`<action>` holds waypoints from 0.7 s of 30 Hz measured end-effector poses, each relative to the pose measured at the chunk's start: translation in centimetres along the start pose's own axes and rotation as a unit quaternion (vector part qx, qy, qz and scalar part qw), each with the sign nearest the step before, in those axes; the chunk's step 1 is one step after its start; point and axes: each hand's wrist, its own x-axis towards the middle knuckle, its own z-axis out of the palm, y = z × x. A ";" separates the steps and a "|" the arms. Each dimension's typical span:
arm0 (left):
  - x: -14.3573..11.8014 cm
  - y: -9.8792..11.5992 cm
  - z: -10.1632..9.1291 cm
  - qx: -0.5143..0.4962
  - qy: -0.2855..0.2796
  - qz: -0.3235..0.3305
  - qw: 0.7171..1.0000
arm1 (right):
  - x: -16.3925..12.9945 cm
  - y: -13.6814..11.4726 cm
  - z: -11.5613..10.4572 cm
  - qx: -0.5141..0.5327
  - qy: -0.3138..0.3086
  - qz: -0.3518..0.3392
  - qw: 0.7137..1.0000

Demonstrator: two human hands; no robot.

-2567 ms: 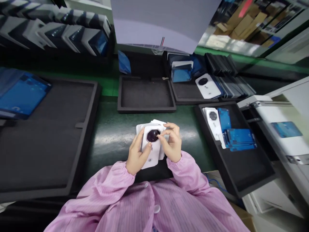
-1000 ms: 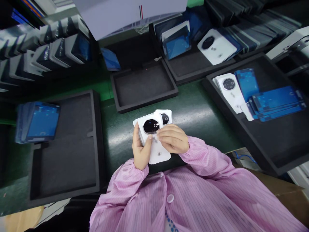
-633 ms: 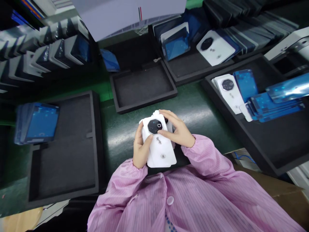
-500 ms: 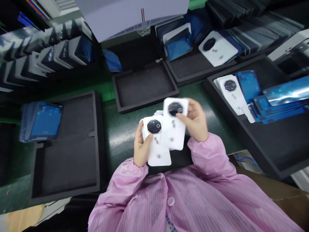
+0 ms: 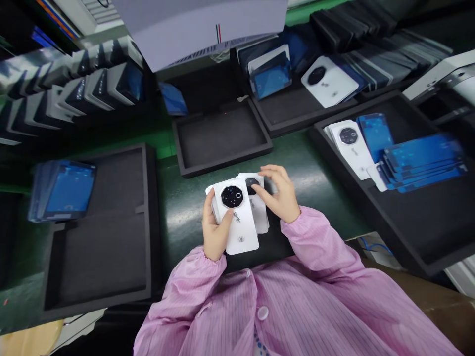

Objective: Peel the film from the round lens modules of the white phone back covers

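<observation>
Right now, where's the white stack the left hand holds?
In the head view, the held stack is just below the middle, immediately left of the white pile by the right hand.

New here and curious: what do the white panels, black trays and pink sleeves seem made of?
White panels: satin plastic or coated glass; their thin, smooth faces leave it open. Black trays: probably dense foam, matte, judging by thick, dull walls. Pink sleeves: likely light cloth, faintly sheened, with fine stripes and gathered cuffs.
</observation>
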 end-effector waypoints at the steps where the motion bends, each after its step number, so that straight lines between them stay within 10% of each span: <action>1: -0.1 0.0 0.0 0.017 0.003 0.012 1.000 | -0.1 -0.6 0.0 0.037 -0.006 -0.011 0.999; 14: -0.6 -0.8 0.1 0.170 -0.022 0.112 0.979 | -0.7 -1.6 0.2 0.116 -0.077 0.049 0.989; 21: -0.1 -0.2 0.2 0.018 -0.047 -0.008 0.999 | -1.2 -2.2 0.7 0.040 -0.052 -0.199 0.978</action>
